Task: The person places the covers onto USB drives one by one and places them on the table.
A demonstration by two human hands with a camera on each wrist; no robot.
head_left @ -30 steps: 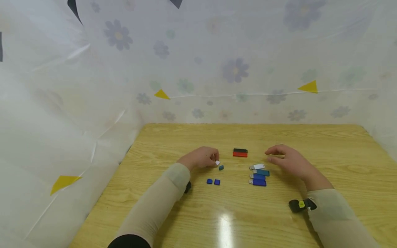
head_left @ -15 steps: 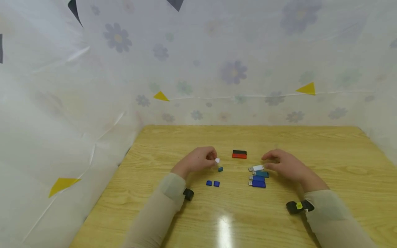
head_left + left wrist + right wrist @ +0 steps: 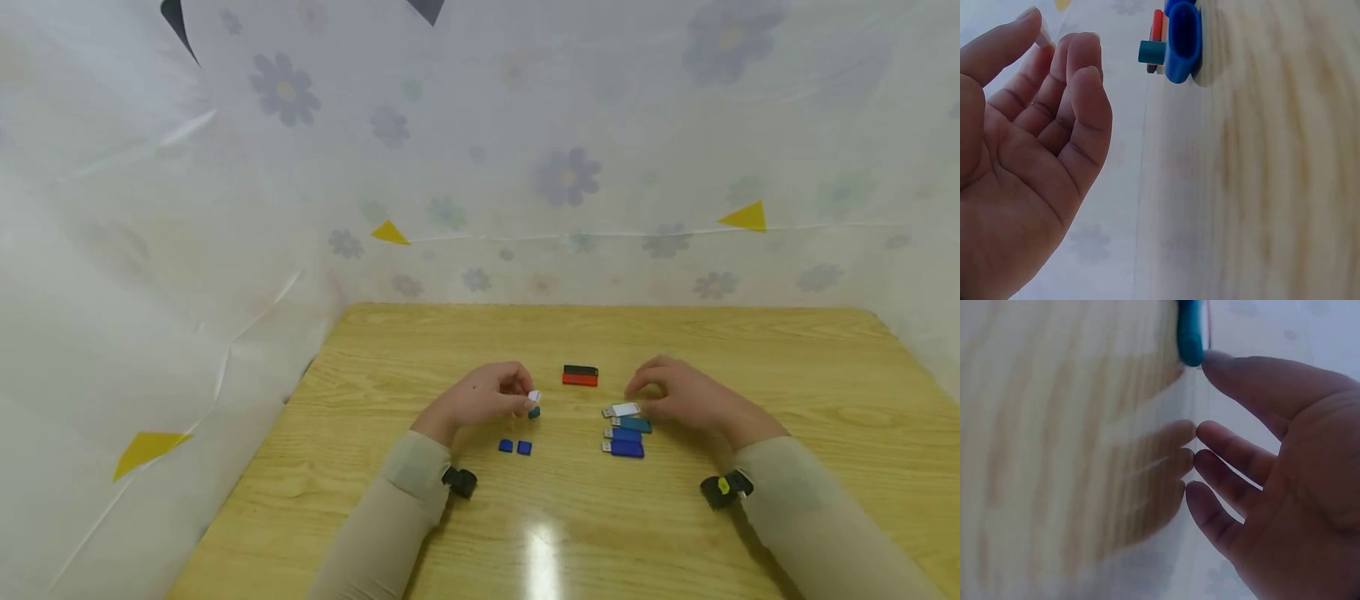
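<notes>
Pinching a white cap [image 3: 534, 396] in the left hand [image 3: 476, 398] over the worktop [image 3: 450, 342]
The right hand [image 3: 692, 402], fingers parted and curved, is just beside a white USB stick [image 3: 621, 410]; contact is unclear. A teal cap [image 3: 534, 413] is near the white cap, two blue caps [image 3: 506, 447] closer to the person. Past the white stick lie a teal stick [image 3: 633, 425] and two blue sticks [image 3: 627, 450]; farther off, a black stick [image 3: 581, 370] adjoins a red stick [image 3: 580, 380]
</notes>
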